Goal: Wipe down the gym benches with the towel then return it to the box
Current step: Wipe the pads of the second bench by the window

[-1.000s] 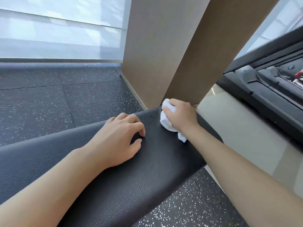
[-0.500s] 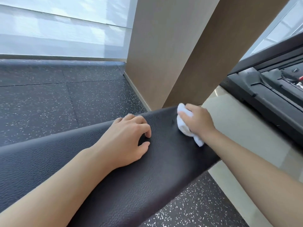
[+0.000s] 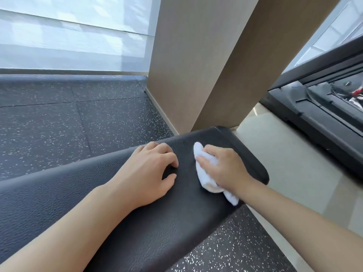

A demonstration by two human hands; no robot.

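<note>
A: Fingers first: our right hand (image 3: 225, 169) has them curled over the bunched white towel (image 3: 206, 173), clutching it and pressing it down onto the bench pad (image 3: 137, 232).

B: And on the other side, the left hand (image 3: 146, 173) holds nothing. Its fingers are bent, tips planted on the black leather, thumb lying beside them on the pad.

A: So where's the towel on the bench?

B: Near the far end of the pad, closer to its right edge. A tail of cloth pokes out under our wrist, right at that right edge.

A: The left hand sits just beside it, towards the pad's far long edge; hand and towel are apart.

B: Widening out: both forearms reach in from the near side. Beyond the pad's far end stands a tan column (image 3: 196, 65). Speckled dark rubber flooring (image 3: 59, 134) lies left, pale tiles (image 3: 294, 163) right, and a black machine (image 3: 324, 114) at the right.
</note>
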